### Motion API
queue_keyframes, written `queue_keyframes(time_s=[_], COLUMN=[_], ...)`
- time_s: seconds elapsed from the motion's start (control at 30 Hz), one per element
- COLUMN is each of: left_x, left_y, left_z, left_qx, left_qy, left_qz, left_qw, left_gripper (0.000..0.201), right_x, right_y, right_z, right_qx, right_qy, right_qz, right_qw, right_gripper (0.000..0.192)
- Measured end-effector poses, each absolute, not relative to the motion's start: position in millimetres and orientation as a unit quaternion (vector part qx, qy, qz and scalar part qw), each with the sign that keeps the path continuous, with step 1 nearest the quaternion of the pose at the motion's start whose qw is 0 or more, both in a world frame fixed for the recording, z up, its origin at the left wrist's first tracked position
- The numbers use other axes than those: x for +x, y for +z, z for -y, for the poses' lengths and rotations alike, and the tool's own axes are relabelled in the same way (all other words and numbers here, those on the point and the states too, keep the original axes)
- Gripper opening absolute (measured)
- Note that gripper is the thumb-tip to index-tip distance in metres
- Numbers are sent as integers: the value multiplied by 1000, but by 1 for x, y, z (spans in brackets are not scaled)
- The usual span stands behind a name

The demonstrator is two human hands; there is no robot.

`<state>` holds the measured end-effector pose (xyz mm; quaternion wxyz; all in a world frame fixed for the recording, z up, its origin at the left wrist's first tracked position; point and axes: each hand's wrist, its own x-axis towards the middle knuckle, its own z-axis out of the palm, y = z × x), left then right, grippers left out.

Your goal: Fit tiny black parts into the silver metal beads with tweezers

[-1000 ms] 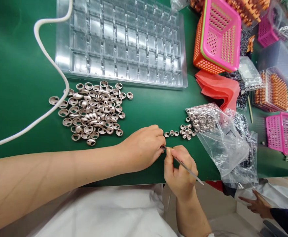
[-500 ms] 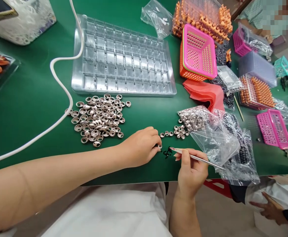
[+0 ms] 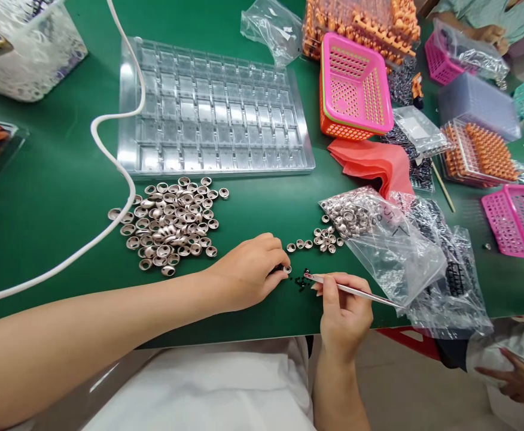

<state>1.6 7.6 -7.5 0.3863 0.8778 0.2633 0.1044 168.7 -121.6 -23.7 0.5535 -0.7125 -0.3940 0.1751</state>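
Note:
My left hand [image 3: 253, 270] pinches a small silver ring-like metal piece [image 3: 288, 270] between thumb and fingers, low over the green table. In my right hand [image 3: 346, 308] are slim metal tweezers [image 3: 356, 291], held like a pen. Their tips point left and meet a little scatter of tiny black parts [image 3: 302, 283]. Just beyond the fingers, a short row of the same metal pieces [image 3: 299, 244] leads to a small cluster [image 3: 327, 238]. A large heap of such pieces [image 3: 167, 221] lies left of my left hand.
Behind the heap lies a clear compartment tray [image 3: 217, 158], with a white cable [image 3: 104, 134] across its left side. Plastic bags [image 3: 396, 263] of parts lie to the right. Stacked baskets [image 3: 327, 114] and orange parts [image 3: 365, 24] stand farther back. Other people sit at the right.
The whole view has shifted slightly. The tweezer tips have come a little closer to the metal piece in my left hand. Both hands keep their hold.

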Motion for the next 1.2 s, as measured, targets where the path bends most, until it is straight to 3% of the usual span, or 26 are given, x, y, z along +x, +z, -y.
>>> queue_keyframes(time_s=[0.73, 0.93, 1.1, 1.2], left_x=[0, -1, 2, 4], left_y=[-11, -4, 7, 9], left_z=[-8, -11, -14, -17], left_qx=[856, 765, 518, 367], left_qy=[143, 192, 118, 93], left_qz=[-270, -297, -350, -342], left_qw=[417, 538, 772, 860], left_gripper=[6, 10, 23, 30], right_x=[169, 167, 167, 168], right_y=[-26, -22, -23, -24], right_z=[123, 119, 120, 120], right_qx=[-695, -681, -683, -687], right_qy=[180, 165, 171, 168], right_qz=[407, 377, 368, 372], right_qw=[565, 605, 607, 601], right_gripper=[7, 6, 7, 7])
